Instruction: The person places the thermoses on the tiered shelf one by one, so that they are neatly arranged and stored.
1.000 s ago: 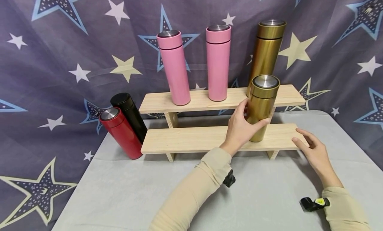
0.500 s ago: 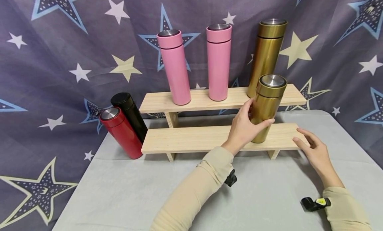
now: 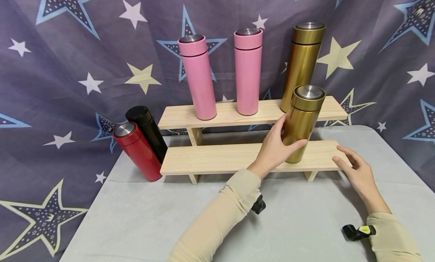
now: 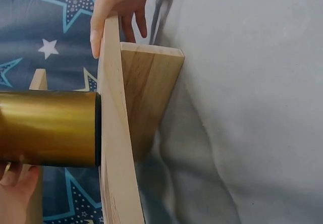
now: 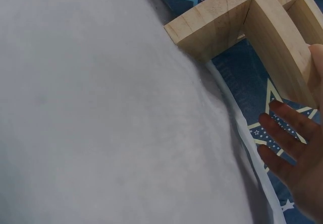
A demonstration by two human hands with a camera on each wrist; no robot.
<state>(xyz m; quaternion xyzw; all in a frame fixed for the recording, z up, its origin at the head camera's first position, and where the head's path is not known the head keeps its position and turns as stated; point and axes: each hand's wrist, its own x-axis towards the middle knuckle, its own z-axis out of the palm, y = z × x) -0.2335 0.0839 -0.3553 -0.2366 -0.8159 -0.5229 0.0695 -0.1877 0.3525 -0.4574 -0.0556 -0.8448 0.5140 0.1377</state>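
Observation:
A short gold thermos flask (image 3: pixel 300 131) with a steel-topped lid stands on the lower wooden shelf (image 3: pixel 217 158), right of its middle. My left hand (image 3: pixel 273 150) holds it from the left, thumb across the front and fingers at the left side. In the left wrist view, the gold flask (image 4: pixel 50 128) has its dark base against the shelf board. My right hand (image 3: pixel 360 179) rests at the right end of that shelf, its thumb and forefinger touching the board. In the right wrist view, the other fingers (image 5: pixel 290 123) are spread loosely below the wood.
On the upper shelf (image 3: pixel 224 118) stand two pink flasks (image 3: pixel 247 79) and a taller gold flask (image 3: pixel 302 62). A red flask (image 3: pixel 141 152) and a black flask (image 3: pixel 149 130) lean at the rack's left end. Behind hangs a star-patterned curtain (image 3: pixel 85 122).
The short gold flask has shifted slightly right along the lower shelf, then stopped. Over the last half second my left hand has drawn back a little to the left. My right hand stays put.

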